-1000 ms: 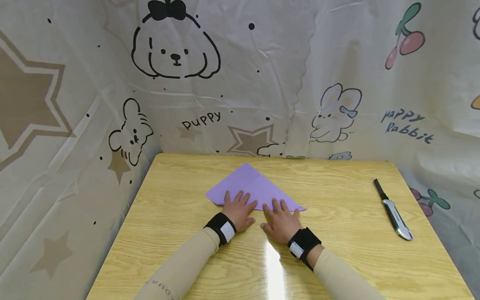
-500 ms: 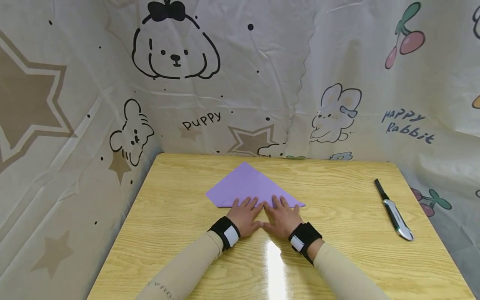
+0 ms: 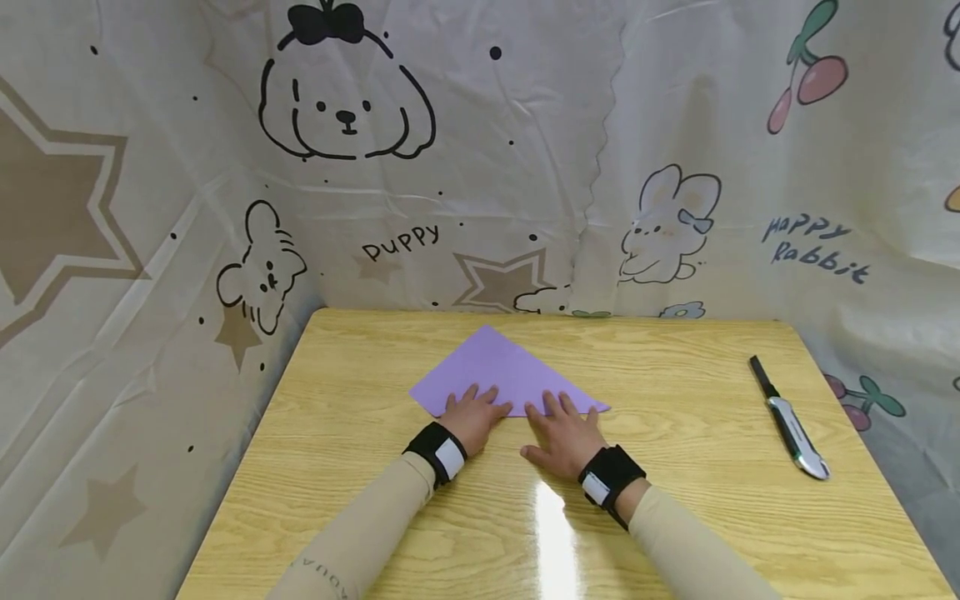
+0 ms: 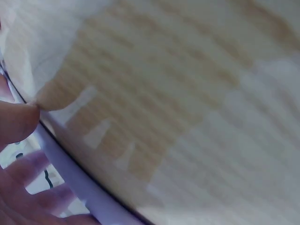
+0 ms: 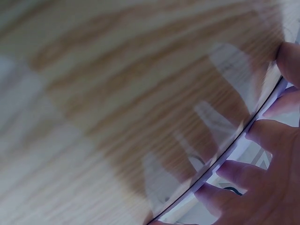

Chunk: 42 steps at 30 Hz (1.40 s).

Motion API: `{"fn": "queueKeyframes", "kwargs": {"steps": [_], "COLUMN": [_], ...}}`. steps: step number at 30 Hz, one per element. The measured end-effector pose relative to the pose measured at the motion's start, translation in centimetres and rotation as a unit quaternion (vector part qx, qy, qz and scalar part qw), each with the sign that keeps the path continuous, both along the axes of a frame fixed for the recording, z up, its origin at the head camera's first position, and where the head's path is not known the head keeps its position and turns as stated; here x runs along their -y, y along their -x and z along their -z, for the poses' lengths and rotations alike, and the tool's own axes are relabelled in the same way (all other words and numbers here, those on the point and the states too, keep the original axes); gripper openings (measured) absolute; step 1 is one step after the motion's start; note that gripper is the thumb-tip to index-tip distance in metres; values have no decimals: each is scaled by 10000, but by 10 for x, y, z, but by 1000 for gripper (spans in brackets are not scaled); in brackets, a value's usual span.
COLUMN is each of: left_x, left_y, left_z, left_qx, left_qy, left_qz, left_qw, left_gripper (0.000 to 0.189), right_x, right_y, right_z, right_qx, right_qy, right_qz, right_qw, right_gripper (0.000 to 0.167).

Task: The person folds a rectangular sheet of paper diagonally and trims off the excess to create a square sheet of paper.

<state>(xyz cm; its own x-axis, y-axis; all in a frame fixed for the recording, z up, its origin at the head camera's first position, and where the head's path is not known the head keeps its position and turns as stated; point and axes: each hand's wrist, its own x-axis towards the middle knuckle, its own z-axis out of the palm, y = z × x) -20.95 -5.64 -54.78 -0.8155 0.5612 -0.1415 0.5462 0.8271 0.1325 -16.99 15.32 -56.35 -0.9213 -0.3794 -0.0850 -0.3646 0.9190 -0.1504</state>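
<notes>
A purple sheet of paper (image 3: 491, 367), folded to a rough triangle, lies flat on the wooden table with its point away from me and its long folded edge near me. My left hand (image 3: 472, 421) rests with spread fingers on the left part of that near edge. On the edge's right part lie the spread fingers of my right hand (image 3: 566, 437). In the left wrist view the purple paper (image 4: 75, 183) shows as a thin strip beside the left fingers (image 4: 28, 168). The right wrist view shows the right fingers (image 5: 243, 174) along the paper's edge.
A utility knife (image 3: 793, 433) with a silver and black handle lies at the table's right side. The wooden table (image 3: 337, 517) ends at a printed cloth (image 3: 480, 167) behind and at the left. Light glares off the tabletop near me.
My left hand slid right along the folded edge until it met the right hand, then moved back left and slightly forward. The right hand stayed almost in place.
</notes>
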Motion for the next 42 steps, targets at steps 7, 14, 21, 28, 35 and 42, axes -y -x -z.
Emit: {"fn": "queueKeyframes", "kwargs": {"steps": [7, 14, 21, 28, 35, 42], "left_x": [5, 12, 11, 11, 8, -9], "left_y": [6, 9, 9, 11, 4, -11], "left_z": [-4, -2, -3, -3, 0, 10], "left_qx": [-14, -183, -183, -369, -728, -1385], "left_qy": [-366, -662, -671, -760, -105, 685], "left_qz": [241, 259, 231, 512, 370, 908], "left_qw": [9990, 9973, 9973, 9951, 9966, 9838], "left_gripper": [44, 40, 38, 31, 27, 51], "right_x": [-3, -5, -7, -9, -6, -2], "right_y": [0, -1, 0, 0, -2, 1], "right_z": [3, 7, 8, 5, -3, -2], "right_qx": [-185, -347, -436, -501, -379, -302], "right_qy": [45, -38, -52, -57, -206, -432], "right_qz": [-86, -178, -276, -292, -347, -320], "right_qw": [9998, 9992, 9987, 9983, 9985, 9981], "right_gripper": [76, 76, 77, 75, 74, 73]}}
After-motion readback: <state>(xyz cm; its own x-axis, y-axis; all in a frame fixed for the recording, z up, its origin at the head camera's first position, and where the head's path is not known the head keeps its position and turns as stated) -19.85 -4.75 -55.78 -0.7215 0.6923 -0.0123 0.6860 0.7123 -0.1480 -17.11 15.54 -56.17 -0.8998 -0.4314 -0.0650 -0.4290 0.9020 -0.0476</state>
